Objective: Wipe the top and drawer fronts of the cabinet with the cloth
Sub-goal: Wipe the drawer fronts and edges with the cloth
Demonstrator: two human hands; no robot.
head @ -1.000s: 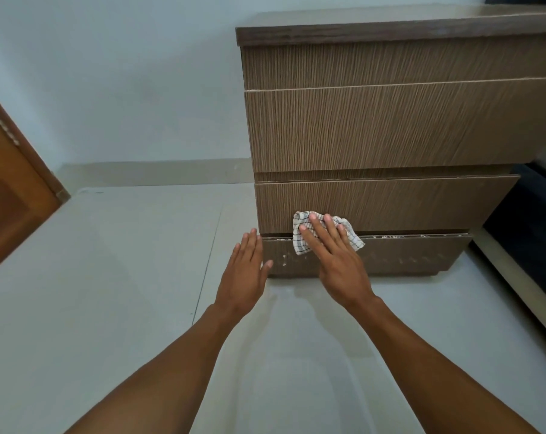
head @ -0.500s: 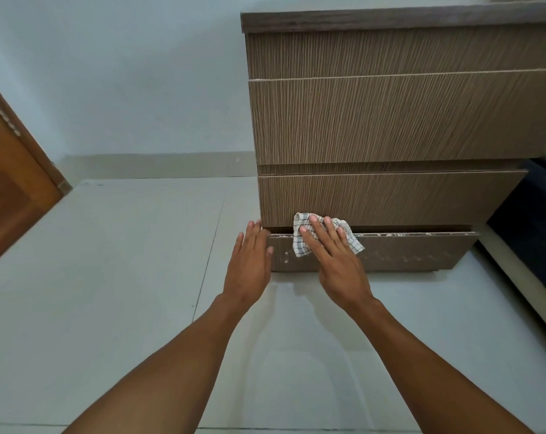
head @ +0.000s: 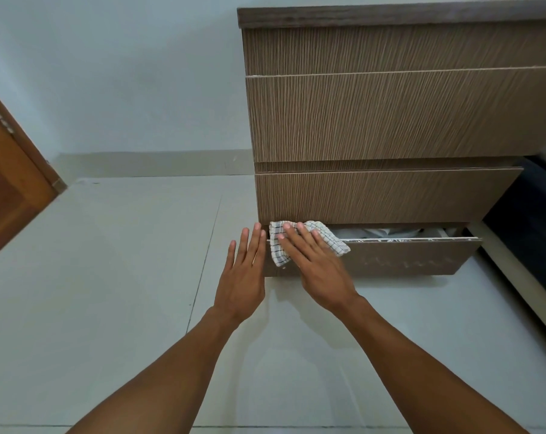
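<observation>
A brown wood-grain cabinet (head: 390,120) stands against the wall with several drawer fronts. Its bottom drawer (head: 406,258) is pulled out a little, and pale fabric shows inside it. A white checked cloth (head: 329,241) lies over the left end of that drawer's top edge and front. My right hand (head: 315,264) presses flat on the cloth with fingers spread. My left hand (head: 243,270) is flat and empty just left of the cloth, its fingertips at the drawer's left corner.
A pale tiled floor (head: 124,277) spreads to the left and in front of the cabinet. A brown wooden door (head: 11,189) stands at the far left. Something dark blue (head: 528,239) lies low to the right of the cabinet.
The bottom drawer has slid outward, showing its contents. Both hands have shifted slightly with the drawer front, the right still on the cloth. The camera has dropped a little closer.
</observation>
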